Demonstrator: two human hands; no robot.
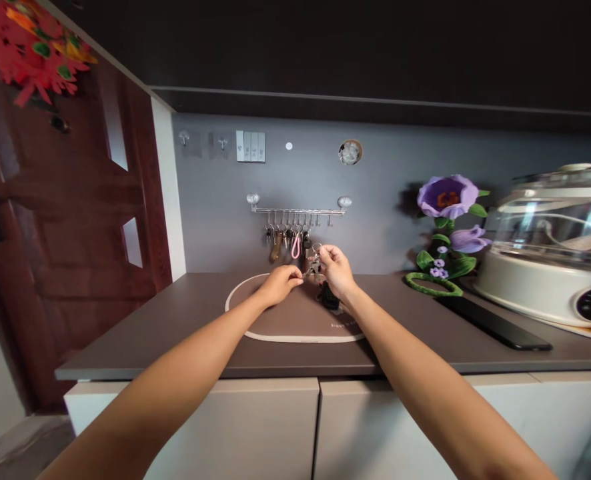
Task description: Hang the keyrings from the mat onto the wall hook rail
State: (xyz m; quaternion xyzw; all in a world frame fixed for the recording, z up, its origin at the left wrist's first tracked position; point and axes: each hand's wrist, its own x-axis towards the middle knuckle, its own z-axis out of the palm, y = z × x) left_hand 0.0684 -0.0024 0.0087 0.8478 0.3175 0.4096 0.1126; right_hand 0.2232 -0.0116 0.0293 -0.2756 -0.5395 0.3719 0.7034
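Between my two hands hangs a bunch of keys on a metal ring. My right hand pinches the ring at its top. Lower and to the left, my left hand has its fingertips closed on one of the keys. A black object shows below the bunch; whether it is attached to the ring I cannot tell. Behind, a clear hook rail on the wall carries several key sets, among them a pink loop and a brown tag.
A brown mat with a pale rim lies on the dark counter. To the right are a black phone, a purple crocheted flower and a white appliance with a clear top. A cabinet overhangs above; a door stands left.
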